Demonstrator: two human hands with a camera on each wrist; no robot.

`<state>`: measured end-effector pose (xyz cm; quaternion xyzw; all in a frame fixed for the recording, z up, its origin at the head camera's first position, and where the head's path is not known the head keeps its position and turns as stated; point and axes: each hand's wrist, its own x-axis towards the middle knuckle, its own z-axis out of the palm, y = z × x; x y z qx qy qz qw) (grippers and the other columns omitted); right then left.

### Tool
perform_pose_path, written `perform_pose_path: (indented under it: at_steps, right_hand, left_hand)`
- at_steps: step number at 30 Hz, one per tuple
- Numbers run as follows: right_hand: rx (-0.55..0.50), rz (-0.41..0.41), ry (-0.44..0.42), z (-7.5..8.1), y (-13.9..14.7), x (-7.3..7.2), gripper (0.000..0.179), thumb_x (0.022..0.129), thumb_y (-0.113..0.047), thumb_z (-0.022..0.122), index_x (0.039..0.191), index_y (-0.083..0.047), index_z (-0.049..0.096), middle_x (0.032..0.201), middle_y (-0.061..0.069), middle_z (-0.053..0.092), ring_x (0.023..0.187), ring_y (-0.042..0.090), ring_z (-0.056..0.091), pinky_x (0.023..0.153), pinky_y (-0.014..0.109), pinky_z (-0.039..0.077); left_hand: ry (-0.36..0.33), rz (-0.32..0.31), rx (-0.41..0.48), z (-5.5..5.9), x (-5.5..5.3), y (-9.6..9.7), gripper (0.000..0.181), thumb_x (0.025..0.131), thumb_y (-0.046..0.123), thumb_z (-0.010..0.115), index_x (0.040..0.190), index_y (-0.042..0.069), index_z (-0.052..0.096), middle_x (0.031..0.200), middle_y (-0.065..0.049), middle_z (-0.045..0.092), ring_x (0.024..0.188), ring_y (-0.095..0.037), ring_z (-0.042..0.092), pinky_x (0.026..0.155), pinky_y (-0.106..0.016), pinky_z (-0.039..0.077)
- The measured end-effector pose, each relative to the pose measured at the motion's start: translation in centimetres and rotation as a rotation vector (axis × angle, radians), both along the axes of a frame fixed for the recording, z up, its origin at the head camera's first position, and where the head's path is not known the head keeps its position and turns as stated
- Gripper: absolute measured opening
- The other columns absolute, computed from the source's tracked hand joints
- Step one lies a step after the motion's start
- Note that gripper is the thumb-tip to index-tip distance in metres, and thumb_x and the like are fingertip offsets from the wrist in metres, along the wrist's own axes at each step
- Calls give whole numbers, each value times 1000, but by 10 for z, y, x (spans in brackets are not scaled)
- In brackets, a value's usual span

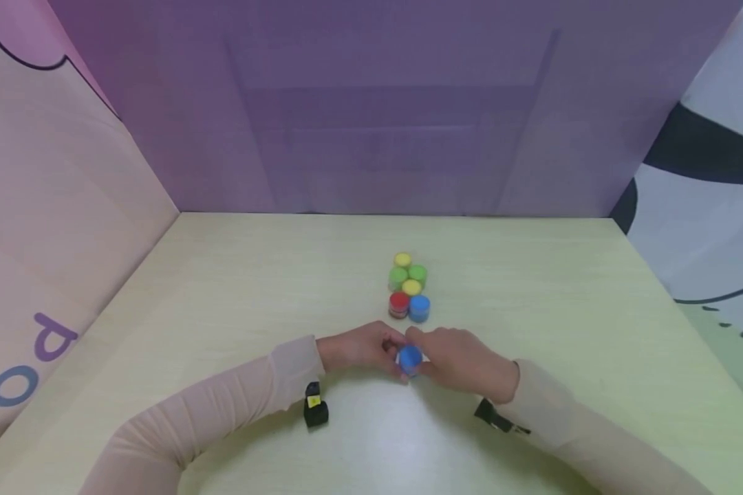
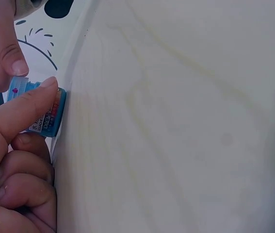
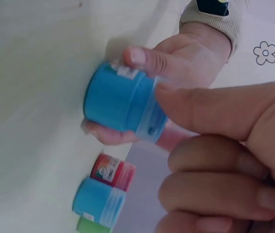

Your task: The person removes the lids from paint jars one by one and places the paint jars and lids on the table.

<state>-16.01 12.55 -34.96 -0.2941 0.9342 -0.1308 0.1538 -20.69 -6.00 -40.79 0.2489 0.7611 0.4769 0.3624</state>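
Near the middle of the table, a small blue jar (image 1: 411, 358) with a clear screw lid is between both hands. My left hand (image 1: 362, 347) holds the jar's body between thumb and fingers; in the left wrist view the thumb lies across the printed label of the jar (image 2: 56, 115). From the other side, my right hand (image 1: 461, 359) pinches the lid (image 3: 149, 114), thumb on its edge and the other fingers curled. The right wrist view shows the jar (image 3: 109, 97) with its base close to the table.
Just beyond the hands stand a red jar (image 1: 399, 305) and another blue jar (image 1: 420, 309). Behind them are two green jars (image 1: 398, 278) and two yellow-topped jars (image 1: 402, 260), grouped closely. A purple panel (image 1: 384, 151) rises at the table's (image 1: 254, 275) far edge, with printed panels at the sides.
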Motion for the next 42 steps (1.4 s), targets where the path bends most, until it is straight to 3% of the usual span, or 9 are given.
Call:
perform_pose_path:
  at_steps: [6, 10, 16, 23, 42]
  right_hand:
    - [13, 70, 31, 3, 2, -2, 26, 86, -18, 69, 104, -16, 52, 56, -6, 43, 49, 10, 40, 48, 21, 36]
    - [-21, 95, 78, 1, 4, -2, 30, 85, -27, 70, 107, -14, 54, 56, -7, 42, 48, 8, 38, 46, 20, 34]
    - [18, -14, 130, -4, -2, 3, 46, 81, -47, 69, 99, -7, 55, 54, -4, 39, 46, 9, 35, 42, 21, 26]
    - [49, -107, 176, -7, -8, 6, 46, 82, -48, 67, 94, -5, 55, 53, -2, 39, 44, 10, 34, 42, 22, 24]
    - [83, -135, 157, -4, -15, 7, 37, 85, -40, 67, 79, -7, 52, 56, 1, 43, 47, 13, 38, 44, 23, 28]
  left_hand:
    - [-4, 6, -4, 1, 1, 0, 29, 79, 10, 75, 107, 18, 71, 65, 1, 48, 66, -13, 44, 66, -26, 35]
    - [9, -12, 6, 0, 0, -1, 26, 80, 10, 75, 105, 17, 71, 65, 2, 47, 66, -13, 44, 66, -25, 36]
    - [37, -35, 5, -3, -2, -1, 30, 82, 9, 73, 110, 19, 71, 65, 1, 47, 65, -14, 43, 64, -25, 35]
    - [35, -38, 17, -4, -4, 0, 32, 83, 6, 71, 114, 12, 69, 64, 0, 46, 64, -12, 43, 61, -22, 34]
    - [22, -18, 1, -3, -2, 0, 33, 82, 7, 72, 112, 21, 70, 65, 2, 46, 67, -14, 43, 64, -26, 35]
